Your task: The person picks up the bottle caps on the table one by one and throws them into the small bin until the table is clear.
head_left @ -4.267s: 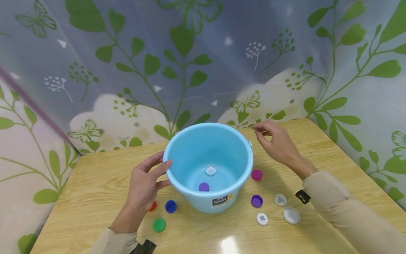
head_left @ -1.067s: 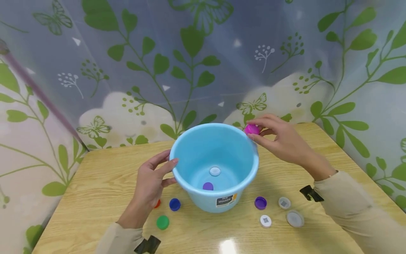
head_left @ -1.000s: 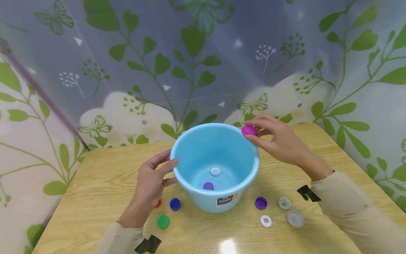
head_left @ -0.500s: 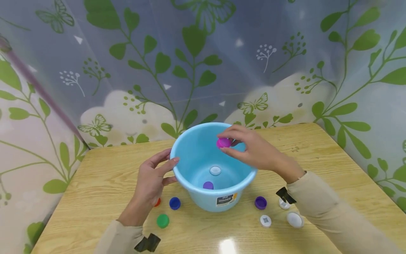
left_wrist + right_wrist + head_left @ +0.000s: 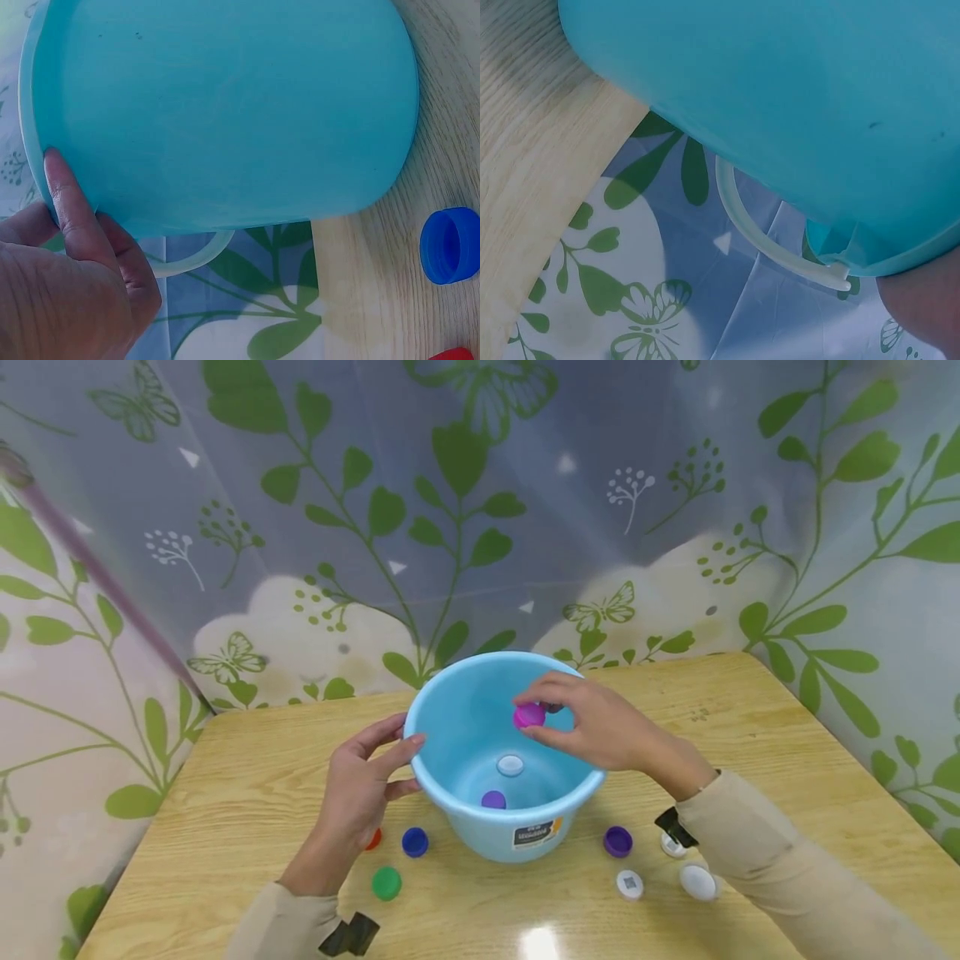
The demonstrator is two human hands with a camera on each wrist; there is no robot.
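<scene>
A light blue bucket [image 5: 457, 727] stands on the wooden table, its mouth facing up toward the head view. My left hand [image 5: 358, 785] grips the bucket's left rim, thumb over the edge and fingers on the outer wall; the left wrist view shows that grip close up. Inside the bucket's mouth, my right hand [image 5: 600, 722] pinches a magenta bottle cap [image 5: 529, 715] between thumb and fingers. On the bucket's floor lie a white cap [image 5: 510, 766] and a purple cap [image 5: 492, 799]. In the right wrist view the bucket wall hides most of the right hand.
Left of the bucket lie a blue cap [image 5: 415, 842], a green cap [image 5: 387, 883] and a partly hidden red cap [image 5: 374, 839]. To its right are a dark purple cap [image 5: 618, 841], a white cap [image 5: 629, 885] and a larger white lid [image 5: 699, 882]. A patterned curtain [image 5: 480, 527] hangs behind.
My right hand has picked up the magenta cap from the table right of the bucket, carried it left over the rim and lowered it slightly inside. My left hand keeps holding the rim.
</scene>
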